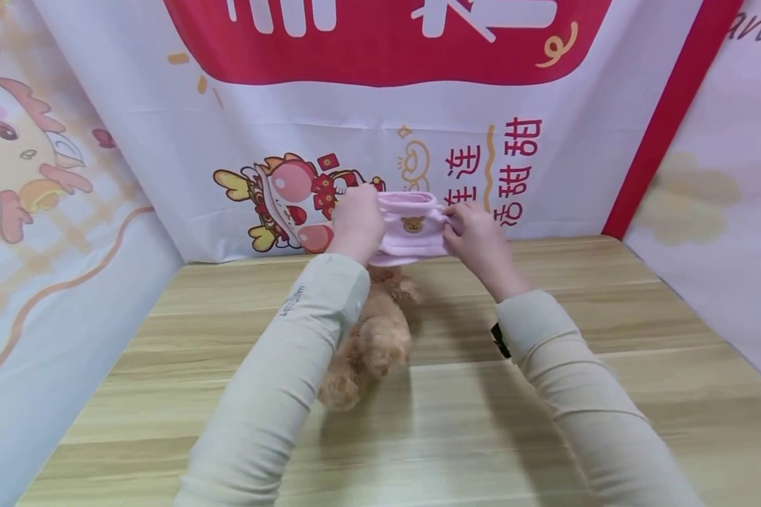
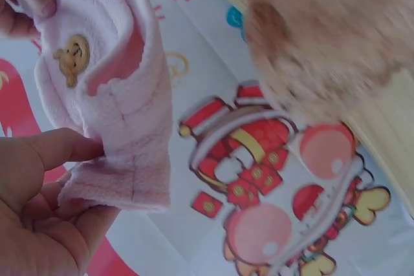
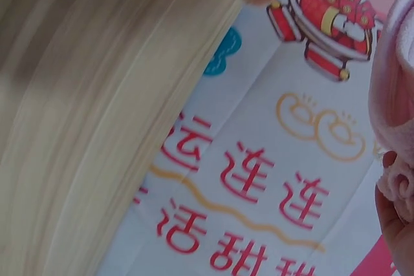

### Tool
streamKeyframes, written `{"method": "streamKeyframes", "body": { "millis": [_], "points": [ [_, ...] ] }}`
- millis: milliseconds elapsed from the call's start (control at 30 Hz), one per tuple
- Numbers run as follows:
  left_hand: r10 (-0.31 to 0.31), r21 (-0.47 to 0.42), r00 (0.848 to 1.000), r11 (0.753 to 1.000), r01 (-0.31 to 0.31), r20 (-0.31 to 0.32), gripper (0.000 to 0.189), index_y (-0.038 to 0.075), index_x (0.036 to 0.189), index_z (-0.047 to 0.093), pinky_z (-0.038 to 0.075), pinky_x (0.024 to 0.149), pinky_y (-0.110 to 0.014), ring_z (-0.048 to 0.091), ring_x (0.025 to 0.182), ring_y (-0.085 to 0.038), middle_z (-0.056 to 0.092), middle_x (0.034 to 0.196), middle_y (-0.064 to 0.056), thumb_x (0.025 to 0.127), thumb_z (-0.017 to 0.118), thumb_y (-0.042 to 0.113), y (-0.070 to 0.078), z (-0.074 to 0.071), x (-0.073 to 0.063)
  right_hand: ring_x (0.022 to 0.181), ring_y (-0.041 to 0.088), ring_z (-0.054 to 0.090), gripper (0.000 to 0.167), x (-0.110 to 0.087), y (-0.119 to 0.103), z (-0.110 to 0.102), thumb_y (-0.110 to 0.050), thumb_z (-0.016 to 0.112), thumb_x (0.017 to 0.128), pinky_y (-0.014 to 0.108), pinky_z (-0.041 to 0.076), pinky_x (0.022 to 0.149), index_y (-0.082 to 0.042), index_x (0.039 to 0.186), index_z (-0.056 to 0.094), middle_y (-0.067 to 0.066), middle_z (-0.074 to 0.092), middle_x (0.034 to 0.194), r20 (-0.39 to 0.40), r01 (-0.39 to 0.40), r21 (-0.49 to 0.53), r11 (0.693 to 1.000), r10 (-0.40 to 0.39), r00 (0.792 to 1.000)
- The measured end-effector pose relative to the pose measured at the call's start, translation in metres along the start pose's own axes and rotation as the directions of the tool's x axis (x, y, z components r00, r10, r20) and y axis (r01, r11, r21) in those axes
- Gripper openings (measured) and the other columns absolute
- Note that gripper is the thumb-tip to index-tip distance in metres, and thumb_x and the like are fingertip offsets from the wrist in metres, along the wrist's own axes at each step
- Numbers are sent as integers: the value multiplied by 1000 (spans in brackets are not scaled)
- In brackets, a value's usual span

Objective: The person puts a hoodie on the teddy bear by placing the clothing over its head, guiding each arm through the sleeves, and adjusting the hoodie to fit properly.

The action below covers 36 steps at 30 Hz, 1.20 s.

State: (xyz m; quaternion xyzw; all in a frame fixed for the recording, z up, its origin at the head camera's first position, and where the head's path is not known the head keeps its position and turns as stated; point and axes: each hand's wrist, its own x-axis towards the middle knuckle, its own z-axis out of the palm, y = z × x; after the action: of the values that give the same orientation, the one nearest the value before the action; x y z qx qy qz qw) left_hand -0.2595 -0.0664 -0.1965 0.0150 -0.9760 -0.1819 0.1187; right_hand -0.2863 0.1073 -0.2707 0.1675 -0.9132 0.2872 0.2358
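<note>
A small pink fleece doll top (image 1: 412, 243) with a brown bear badge is held up near the back of the table, stretched between both hands. My left hand (image 1: 358, 222) grips its left side; in the left wrist view the left hand's thumb and fingers (image 2: 52, 208) pinch the fabric. On the other side, my right hand (image 1: 478, 243) pinches the edge of the top. Its opening faces up and gapes. Below and partly behind the left forearm is a light-brown plush toy (image 1: 380, 334), its head hidden by the top and the hand.
The wood-grain table (image 1: 609, 394) carries the plush toy. A white cloth backdrop (image 1: 564, 176) with red print and cartoon figures hangs at the table's back edge. Printed side cloths (image 1: 82, 338) flank the table.
</note>
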Motion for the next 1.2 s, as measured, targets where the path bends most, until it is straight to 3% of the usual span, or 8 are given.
{"method": "streamKeyframes", "body": {
  "millis": [300,500,633,800,1000,1200],
  "points": [
    [-36,17,998,999,35,58,16,-3,104,61,53,88,-43,63,97,-34,66,108,-20,92,53,6,-46,-20,-5,106,33,61,24,2,-30,28,-12,60,89,43,48,97,-2,110,65,17,65,110,68,35,65,997,-40,997],
    [-66,19,993,998,64,99,14,-4,97,60,52,83,-41,60,92,-31,64,105,-22,90,51,4,-74,-22,-10,103,30,61,23,0,-44,47,-11,61,89,41,50,94,-3,110,65,15,64,110,122,42,88,995,-53,991],
    [-50,47,992,998,45,113,14,-4,93,62,52,83,-43,62,94,-35,66,104,-24,89,53,5,-93,-7,-12,99,30,61,21,-5,-46,60,-11,60,90,40,51,91,-3,109,66,14,62,111,155,37,89,995,-50,987],
    [-16,57,995,998,10,95,11,-2,83,62,51,77,-46,64,88,-37,69,94,-22,86,51,3,-117,25,-18,95,30,61,23,-15,-41,75,-14,60,90,40,52,87,-4,109,67,15,62,109,189,8,84,996,-23,982],
    [-17,-18,997,1000,18,80,22,-2,101,63,50,83,-47,63,96,-37,68,104,-21,85,54,9,-139,55,-28,100,31,59,34,-25,-29,85,-25,57,91,43,51,87,-8,120,63,17,59,116,270,-50,110,993,19,963],
    [-88,-118,984,987,107,158,39,-3,121,47,47,93,-50,57,107,-39,57,119,-24,92,49,24,-154,79,-32,118,36,55,41,-29,-18,88,-29,59,89,46,44,103,-6,123,60,19,58,129,318,-52,158,986,-1,948]
  ]
}}
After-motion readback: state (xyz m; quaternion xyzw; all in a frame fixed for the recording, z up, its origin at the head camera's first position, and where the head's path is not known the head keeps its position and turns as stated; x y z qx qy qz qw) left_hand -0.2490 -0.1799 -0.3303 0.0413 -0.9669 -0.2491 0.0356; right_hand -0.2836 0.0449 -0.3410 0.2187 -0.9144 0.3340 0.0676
